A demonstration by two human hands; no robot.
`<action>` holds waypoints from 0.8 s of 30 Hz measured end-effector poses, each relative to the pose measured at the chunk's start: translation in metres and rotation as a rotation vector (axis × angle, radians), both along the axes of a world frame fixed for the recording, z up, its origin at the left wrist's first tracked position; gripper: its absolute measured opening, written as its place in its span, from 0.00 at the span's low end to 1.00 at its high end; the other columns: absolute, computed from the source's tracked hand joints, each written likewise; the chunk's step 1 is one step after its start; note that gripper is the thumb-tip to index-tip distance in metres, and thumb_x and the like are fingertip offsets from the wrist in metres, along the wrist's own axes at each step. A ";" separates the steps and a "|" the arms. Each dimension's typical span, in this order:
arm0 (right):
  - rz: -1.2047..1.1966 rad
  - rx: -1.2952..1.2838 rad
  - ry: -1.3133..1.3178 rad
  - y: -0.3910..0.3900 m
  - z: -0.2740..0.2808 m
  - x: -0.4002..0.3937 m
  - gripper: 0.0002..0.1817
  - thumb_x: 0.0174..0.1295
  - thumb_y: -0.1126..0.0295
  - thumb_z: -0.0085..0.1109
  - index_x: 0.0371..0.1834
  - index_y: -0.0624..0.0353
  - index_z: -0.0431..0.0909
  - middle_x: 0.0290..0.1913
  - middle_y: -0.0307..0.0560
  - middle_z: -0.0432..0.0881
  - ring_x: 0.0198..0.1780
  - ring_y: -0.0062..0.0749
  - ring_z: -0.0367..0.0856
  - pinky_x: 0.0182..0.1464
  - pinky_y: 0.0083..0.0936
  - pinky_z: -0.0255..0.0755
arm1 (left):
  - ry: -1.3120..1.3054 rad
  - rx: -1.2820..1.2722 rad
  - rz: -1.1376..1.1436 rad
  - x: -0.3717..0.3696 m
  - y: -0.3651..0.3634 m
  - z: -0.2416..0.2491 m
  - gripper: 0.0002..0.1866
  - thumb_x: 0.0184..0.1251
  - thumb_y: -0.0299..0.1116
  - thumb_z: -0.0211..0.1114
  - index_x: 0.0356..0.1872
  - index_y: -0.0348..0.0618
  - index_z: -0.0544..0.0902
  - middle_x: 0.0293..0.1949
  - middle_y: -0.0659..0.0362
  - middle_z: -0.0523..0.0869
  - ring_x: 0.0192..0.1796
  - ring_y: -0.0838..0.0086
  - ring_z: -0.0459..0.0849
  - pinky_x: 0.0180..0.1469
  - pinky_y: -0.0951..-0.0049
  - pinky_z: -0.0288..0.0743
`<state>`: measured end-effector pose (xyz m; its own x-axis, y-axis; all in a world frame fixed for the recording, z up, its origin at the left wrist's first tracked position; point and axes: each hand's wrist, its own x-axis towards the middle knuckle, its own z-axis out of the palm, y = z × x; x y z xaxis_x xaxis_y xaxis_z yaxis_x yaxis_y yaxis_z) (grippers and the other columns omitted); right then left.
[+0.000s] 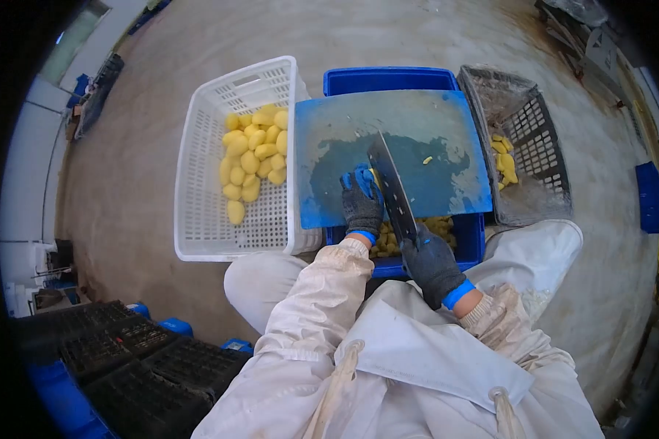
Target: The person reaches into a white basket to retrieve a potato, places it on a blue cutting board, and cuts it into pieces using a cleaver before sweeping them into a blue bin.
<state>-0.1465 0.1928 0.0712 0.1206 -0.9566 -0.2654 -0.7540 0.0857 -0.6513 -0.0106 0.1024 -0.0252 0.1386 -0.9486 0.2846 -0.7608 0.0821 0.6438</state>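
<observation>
One knife point(392, 186), gripped in the gloved right hand point(432, 263), stands just beside a yellow piece point(375, 176) the left hand point(362, 201) holds on the blue board point(388, 110); slicing appears underway, the next stroke calling for a steady hold.

No legible text, no readable labels or brands; no numbers, no signs

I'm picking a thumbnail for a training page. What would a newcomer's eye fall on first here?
Probably the large knife in the gloved right hand, its blade slanting over the blue board near the centre. Next, likely the heap of yellow pieces in the white basket left of the board, with a smaller lot in the dark crate on its right.
</observation>
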 end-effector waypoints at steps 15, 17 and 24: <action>0.112 -0.005 0.151 -0.045 -0.082 0.015 0.16 0.57 0.64 0.48 0.39 0.67 0.72 0.32 0.65 0.79 0.37 0.59 0.78 0.41 0.47 0.71 | 0.108 0.006 -0.011 0.004 -0.003 -0.009 0.20 0.58 0.28 0.52 0.53 0.39 0.69 0.44 0.43 0.71 0.48 0.49 0.71 0.50 0.57 0.67; 0.216 -0.094 0.233 -0.066 -0.096 0.017 0.16 0.57 0.63 0.47 0.40 0.67 0.71 0.32 0.65 0.79 0.36 0.60 0.78 0.41 0.48 0.72 | 0.038 -0.023 -0.033 0.005 -0.008 -0.016 0.19 0.60 0.29 0.52 0.54 0.38 0.69 0.45 0.43 0.72 0.49 0.50 0.70 0.52 0.57 0.66; 0.023 0.054 -0.020 -0.027 -0.048 0.052 0.20 0.57 0.59 0.46 0.40 0.67 0.72 0.35 0.68 0.78 0.37 0.59 0.78 0.41 0.49 0.71 | -0.105 -0.179 0.054 0.047 0.023 -0.036 0.17 0.69 0.36 0.45 0.54 0.40 0.71 0.52 0.49 0.74 0.55 0.52 0.68 0.58 0.55 0.58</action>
